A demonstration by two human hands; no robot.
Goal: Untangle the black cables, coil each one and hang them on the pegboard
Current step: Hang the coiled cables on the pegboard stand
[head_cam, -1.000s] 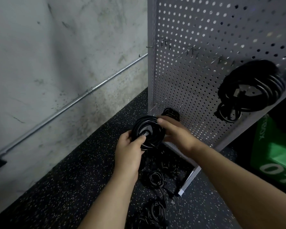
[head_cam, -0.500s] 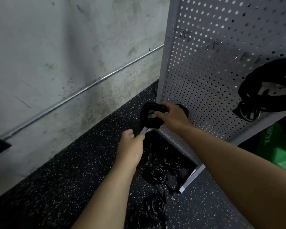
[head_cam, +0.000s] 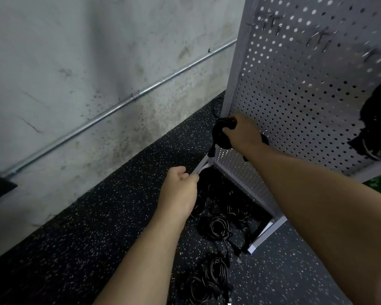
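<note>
Evidently for hanging, the right hand (head_cam: 242,134) curled its fingers round a coiled black cable (head_cam: 220,131) held against the pegboard (head_cam: 295,95) at its lower left edge, while whether the left hand (head_cam: 180,183), fingers curled, gripped anything stayed unclear.

hands (head_cam: 180,186): 2 | pegboard (head_cam: 295,95): 1 | floor cable coils (head_cam: 219,227): 2 (maybe more)

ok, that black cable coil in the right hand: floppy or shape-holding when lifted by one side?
Probably floppy: the cable coil bunches in the right hand, a tail trailing to the left hand. Likely light, one hand carries it. Untied loops may spring apart, like the sprawled cables on the floor.
</note>
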